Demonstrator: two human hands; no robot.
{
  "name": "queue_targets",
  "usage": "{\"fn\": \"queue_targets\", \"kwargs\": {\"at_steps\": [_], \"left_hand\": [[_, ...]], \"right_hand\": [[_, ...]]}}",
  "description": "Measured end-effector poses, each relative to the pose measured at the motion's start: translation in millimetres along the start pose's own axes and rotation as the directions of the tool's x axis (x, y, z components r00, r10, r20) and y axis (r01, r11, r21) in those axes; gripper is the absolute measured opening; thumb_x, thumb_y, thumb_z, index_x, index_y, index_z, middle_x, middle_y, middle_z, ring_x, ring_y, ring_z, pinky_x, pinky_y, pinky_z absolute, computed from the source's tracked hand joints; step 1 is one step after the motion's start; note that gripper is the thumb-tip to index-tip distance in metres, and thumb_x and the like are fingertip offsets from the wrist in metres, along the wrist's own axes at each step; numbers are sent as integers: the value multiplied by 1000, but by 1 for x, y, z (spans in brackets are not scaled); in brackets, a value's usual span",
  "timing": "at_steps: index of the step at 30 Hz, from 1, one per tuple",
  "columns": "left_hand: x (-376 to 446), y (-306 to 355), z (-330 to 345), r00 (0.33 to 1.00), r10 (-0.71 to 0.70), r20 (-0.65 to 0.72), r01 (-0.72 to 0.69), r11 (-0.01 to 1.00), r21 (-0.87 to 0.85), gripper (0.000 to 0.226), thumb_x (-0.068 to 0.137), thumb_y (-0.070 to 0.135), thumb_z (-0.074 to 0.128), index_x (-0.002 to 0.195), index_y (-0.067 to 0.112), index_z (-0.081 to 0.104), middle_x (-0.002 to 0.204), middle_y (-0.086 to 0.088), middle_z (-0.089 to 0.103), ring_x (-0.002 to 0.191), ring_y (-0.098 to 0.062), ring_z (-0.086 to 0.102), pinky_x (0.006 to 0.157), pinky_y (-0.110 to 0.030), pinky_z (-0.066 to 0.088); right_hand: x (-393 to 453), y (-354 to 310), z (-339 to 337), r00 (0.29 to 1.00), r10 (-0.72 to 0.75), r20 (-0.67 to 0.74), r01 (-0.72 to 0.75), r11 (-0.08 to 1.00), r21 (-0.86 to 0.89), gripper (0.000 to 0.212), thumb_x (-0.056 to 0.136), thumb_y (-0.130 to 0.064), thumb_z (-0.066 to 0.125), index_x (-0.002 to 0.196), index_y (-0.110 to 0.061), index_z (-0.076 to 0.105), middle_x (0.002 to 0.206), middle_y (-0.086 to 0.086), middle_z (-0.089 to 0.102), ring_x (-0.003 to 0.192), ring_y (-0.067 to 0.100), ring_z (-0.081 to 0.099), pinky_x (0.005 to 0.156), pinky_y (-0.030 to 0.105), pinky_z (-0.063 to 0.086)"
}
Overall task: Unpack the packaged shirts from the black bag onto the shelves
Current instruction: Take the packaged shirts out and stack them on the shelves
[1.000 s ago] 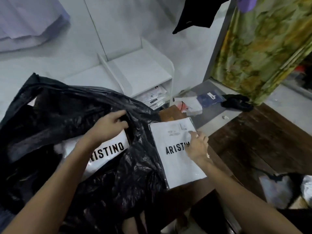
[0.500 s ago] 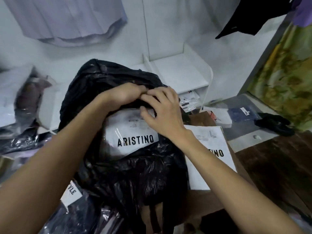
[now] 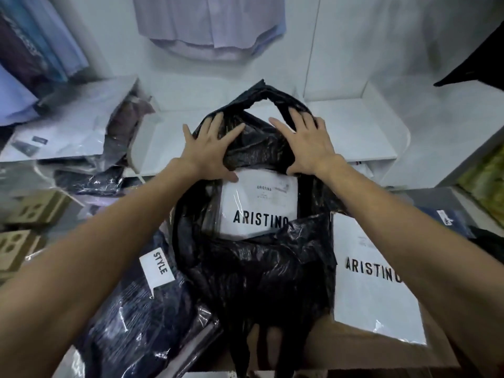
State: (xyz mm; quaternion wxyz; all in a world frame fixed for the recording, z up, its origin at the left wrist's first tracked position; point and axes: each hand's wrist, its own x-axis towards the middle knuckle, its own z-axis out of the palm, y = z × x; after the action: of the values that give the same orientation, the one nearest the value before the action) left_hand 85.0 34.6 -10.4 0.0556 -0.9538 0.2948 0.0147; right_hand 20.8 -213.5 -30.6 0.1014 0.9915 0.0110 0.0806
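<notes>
Black bag (image 3: 261, 271) gapes, showing a white packaged shirt (image 3: 259, 203) inside; left hand (image 3: 210, 148) and right hand (image 3: 308, 145) press spread, straight fingers on its far flap, gripping nothing

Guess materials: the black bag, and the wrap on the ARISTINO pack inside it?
Black bag: thin plastic film, likely polyethylene; glossy, crinkled, with bright glints along the folds, bunching under both hands.
ARISTINO pack: clear glossy plastic sleeve, with streak reflections, over a white printed insert, probably paper or card.
</notes>
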Motion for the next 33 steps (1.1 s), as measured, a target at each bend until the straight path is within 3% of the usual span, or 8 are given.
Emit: {"fn": "queue_targets", "kwargs": {"at_steps": [5, 9, 11, 15, 18, 22, 27, 33], "left_hand": [[27, 5, 33, 1000, 2, 17, -8, 944, 329, 90, 83, 46, 72, 157, 38, 22, 168, -17, 4, 155, -34, 7, 115, -73, 8], [46, -11, 6, 986, -57, -154, 18, 970, -242, 43, 71, 18, 46, 105, 16, 72, 120, -16, 69, 113, -36, 61, 100, -44, 47], [61, -21, -17, 962, -172, -213, 36, 850, -525, 41, 62, 13, 36, 84, 7, 70, 88, -21, 71, 89, -37, 63, 82, -36, 51], [96, -26, -46, 923, -367, -117, 131, 585, -800, 33, 71, -1, 39, 77, 19, 65, 75, -1, 63, 74, -17, 57, 61, -19, 45], [109, -35, -34, 962, -238, 131, 261, 677, -688, 33, 82, 7, 47, 106, 9, 68, 103, -9, 67, 92, -22, 59, 65, -23, 48], [101, -37, -4, 959, -282, 11, 260, 868, -422, 49, 78, 18, 63, 126, 18, 51, 125, -12, 60, 115, -35, 56, 96, -42, 48], [49, 15, -2, 829, 93, -552, -298, 907, -296, 24, 75, 19, 58, 99, 16, 60, 100, -6, 58, 95, -29, 53, 80, -42, 46], [21, 44, 34, 996, 36, 80, -9, 950, -312, 31, 93, 24, 51, 120, 16, 63, 127, -10, 57, 117, -34, 57, 92, -42, 48]], "right_hand": [[-7, 19, 35, 988, 10, 155, 13, 990, -143, 112, 80, -33, 78, 162, -29, 2, 157, 12, 42, 151, 29, 29, 120, 61, -14], [-7, 52, 41, 991, 52, 126, -82, 967, 242, 55, 85, 0, 53, 139, -12, 49, 103, 18, 72, 109, 38, 63, 127, 47, 8], [-2, 58, 25, 981, 151, 119, -192, 804, 563, 34, 86, 0, 48, 113, -13, 65, 93, 16, 70, 97, 36, 61, 100, 36, 41], [18, 58, -1, 945, 236, 227, -290, 282, 915, 24, 81, -2, 46, 69, -20, 55, 67, -1, 52, 66, 18, 49, 60, 30, 35], [23, 61, 5, 851, 152, 503, -507, -17, 862, 19, 89, -23, 49, 75, -16, 60, 67, 6, 61, 57, 20, 54, 57, 30, 42], [30, 60, 45, 781, 246, 575, -624, 367, 690, 52, 96, -58, 49, 112, -12, 67, 111, 5, 71, 103, 28, 66, 95, 37, 50], [17, 28, 56, 864, 453, -222, -225, 739, 635, 33, 95, -32, 60, 122, -14, 63, 118, 14, 57, 110, 35, 54, 96, 44, 43], [-28, -45, 50, 930, 50, -364, 139, 869, 475, 24, 89, -25, 65, 108, -12, 71, 97, 8, 55, 88, 26, 53, 76, 39, 48]]}}
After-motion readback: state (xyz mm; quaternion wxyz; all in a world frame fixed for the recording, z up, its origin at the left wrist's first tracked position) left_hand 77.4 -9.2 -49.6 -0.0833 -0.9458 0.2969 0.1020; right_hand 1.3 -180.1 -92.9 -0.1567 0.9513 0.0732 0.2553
